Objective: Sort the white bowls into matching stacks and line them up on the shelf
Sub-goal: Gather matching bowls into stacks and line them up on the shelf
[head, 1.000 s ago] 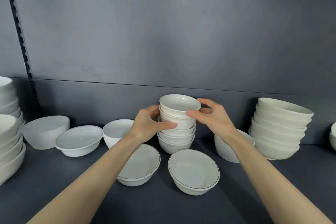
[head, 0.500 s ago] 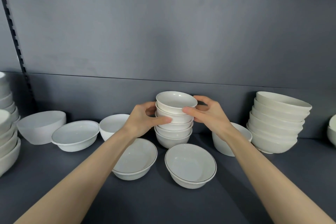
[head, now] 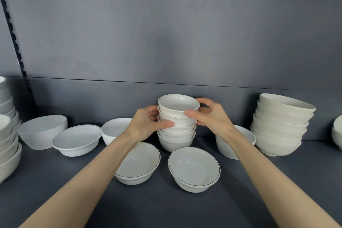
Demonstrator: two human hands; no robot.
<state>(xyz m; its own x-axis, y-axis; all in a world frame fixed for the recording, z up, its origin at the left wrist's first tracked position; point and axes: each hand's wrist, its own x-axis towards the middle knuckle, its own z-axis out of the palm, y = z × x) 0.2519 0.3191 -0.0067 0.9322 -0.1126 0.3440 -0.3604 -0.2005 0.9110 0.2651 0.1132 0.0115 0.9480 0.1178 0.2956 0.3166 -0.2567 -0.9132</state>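
Now, on the grey shelf (head: 277, 190), I grip the small-bowl stack (head: 175, 142).
It stands mid-shelf, behind two black-rimmed bowls (head: 194, 168); my left hand (head: 146, 126) and right hand (head: 212, 118) flank it, fingers (head: 207, 102) curled round its upper bowls, thumbs in front.

Left-edge stacks (head: 7, 144), right-edge bowl (head: 337, 128) cut off; plain bowl (head: 224, 147) partly behind right forearm (head: 259, 172).

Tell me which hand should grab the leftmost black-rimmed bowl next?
Probably the left hand: that black-rimmed bowl sits on its side, while the right hand would have to cross the small stack both hold.
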